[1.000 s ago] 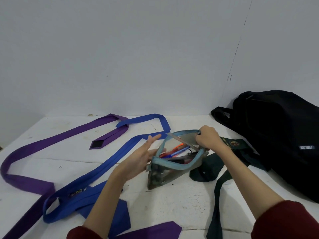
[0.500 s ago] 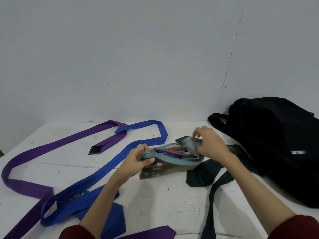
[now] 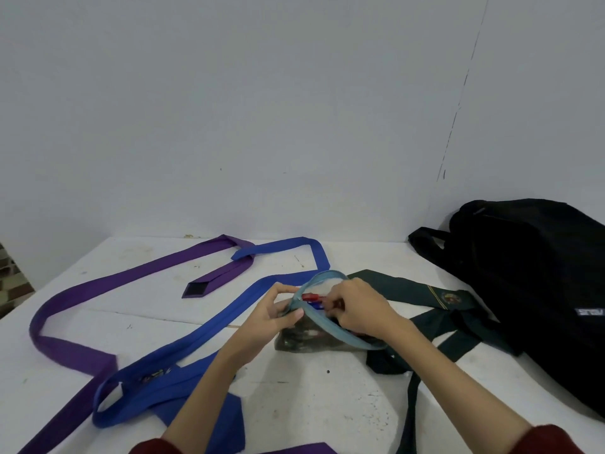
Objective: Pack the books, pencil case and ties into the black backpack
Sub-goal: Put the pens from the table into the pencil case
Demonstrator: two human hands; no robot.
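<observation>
A clear pencil case with a light-blue zip rim lies open in the middle of the white table; red and blue pens show inside. My left hand pinches the rim at its left end. My right hand has its fingers curled into the opening among the pens. A blue tie and a purple tie sprawl to the left. A dark green tie with a crest lies to the right, partly under the case. The black backpack sits at the far right. No books are in view.
A plain grey wall closes off the back of the table. The table's left edge drops away near a patterned floor. A backpack strap loops out toward the wall.
The flat grey piece my right hand held above the case is out of sight, and that hand has sunk into the opening. My left hand went from open beside the case to pinching its rim.
</observation>
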